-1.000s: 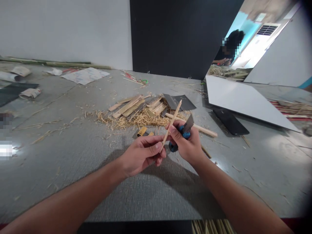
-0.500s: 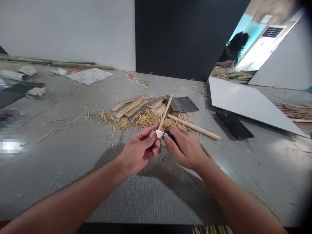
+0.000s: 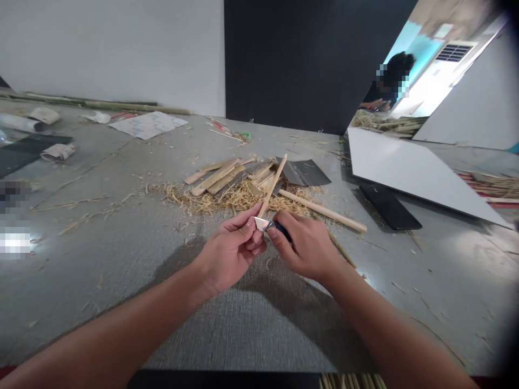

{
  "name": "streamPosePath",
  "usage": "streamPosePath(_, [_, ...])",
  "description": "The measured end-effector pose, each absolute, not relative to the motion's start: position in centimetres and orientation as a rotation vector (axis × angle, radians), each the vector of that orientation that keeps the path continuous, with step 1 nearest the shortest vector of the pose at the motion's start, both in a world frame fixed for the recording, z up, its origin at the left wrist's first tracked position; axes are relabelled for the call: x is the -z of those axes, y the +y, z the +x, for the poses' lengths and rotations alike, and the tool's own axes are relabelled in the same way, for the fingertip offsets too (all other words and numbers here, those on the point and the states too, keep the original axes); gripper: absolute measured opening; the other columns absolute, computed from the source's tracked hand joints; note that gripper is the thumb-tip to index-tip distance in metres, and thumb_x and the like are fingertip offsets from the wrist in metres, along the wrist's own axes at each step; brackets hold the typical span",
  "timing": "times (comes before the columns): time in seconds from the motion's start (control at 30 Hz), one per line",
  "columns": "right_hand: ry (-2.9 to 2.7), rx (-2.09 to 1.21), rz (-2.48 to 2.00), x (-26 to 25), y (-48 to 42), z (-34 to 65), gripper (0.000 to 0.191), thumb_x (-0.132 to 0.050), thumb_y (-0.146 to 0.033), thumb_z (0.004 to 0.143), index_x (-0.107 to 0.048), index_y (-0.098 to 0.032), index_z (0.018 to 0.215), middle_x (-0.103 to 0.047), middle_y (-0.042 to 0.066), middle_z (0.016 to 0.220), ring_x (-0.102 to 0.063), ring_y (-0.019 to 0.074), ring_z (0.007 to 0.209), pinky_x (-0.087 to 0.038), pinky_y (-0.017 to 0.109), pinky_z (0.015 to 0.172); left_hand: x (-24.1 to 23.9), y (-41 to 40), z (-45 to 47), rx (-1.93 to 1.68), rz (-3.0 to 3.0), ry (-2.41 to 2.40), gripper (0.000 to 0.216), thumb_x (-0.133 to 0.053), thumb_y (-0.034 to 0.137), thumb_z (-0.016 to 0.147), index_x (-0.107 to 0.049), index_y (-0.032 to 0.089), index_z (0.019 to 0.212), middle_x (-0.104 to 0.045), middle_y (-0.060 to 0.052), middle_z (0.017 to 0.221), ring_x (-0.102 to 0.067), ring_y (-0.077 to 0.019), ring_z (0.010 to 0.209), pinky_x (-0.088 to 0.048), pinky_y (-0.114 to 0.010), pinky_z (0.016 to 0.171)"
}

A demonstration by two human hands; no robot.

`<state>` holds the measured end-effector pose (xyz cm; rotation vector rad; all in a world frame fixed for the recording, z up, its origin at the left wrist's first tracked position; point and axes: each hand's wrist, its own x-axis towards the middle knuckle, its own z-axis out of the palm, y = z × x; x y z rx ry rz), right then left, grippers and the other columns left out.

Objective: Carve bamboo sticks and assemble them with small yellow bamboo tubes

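Note:
A thin bamboo strip [image 3: 274, 183] slants up and away from my left hand [image 3: 233, 243], whose fingers are closed around its near end. My right hand [image 3: 306, 240] grips the dark blue handle of a utility knife [image 3: 261, 223]. Its short pale blade lies across the strip close to my left thumb. Past my hands is a heap of curly shavings [image 3: 203, 201] with flat bamboo slats [image 3: 223, 177] on top. A longer bamboo stick [image 3: 324, 210] lies to the right of the blade.
A black phone [image 3: 389, 207] lies at the right beside a white panel [image 3: 413, 167]. Dark sandpaper-like sheets [image 3: 310, 172] sit behind the heap. Patterned paper [image 3: 150, 125] and bamboo poles [image 3: 121, 106] are at the back left. A mirror-like surface shows a person [image 3: 395, 78].
The knife blade and my right hand have shifted slightly left and nearer along the bamboo strip. My left hand still holds the strip at nearly the same angle.

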<state>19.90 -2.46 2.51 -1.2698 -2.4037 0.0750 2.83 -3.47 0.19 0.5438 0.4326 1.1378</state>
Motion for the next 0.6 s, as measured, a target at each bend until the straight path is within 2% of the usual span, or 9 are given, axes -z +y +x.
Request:
streamPosePath(0.33, [-2.349, 0.005, -1.310, -2.47, -2.50, 19.84, 0.040, -0.032, -0.050, 0.096, -0.053, -0.017, 0.084, -0.061, 0.006, 0.072, -0.050, 0.0160, 0.058, -0.020, 0.030, 0.052, -0.11, -3.32, 2.59, -1.159, 0.549, 0.423, 0.029, -0.062, 0.013, 0.086, -0.070, 0.018, 0.113, -0.048, 0.003, 0.061, -0.045, -0.0074, 0.061, -0.043, -0.020, 0.066])
streamPosePath(0.6, [-2.310, 0.049, -1.366, -2.35, -1.98, 20.01, 0.040, -0.034, -0.052, 0.095, -0.053, -0.018, 0.084, -0.062, 0.006, 0.072, -0.050, 0.0160, 0.058, -0.017, 0.030, 0.052, 0.01, -2.90, 2.53, -1.183, 0.585, 0.431, 0.030, -0.065, 0.013, 0.083, -0.070, 0.018, 0.112, -0.046, 0.003, 0.062, -0.044, -0.0070, 0.059, -0.040, -0.020, 0.059])
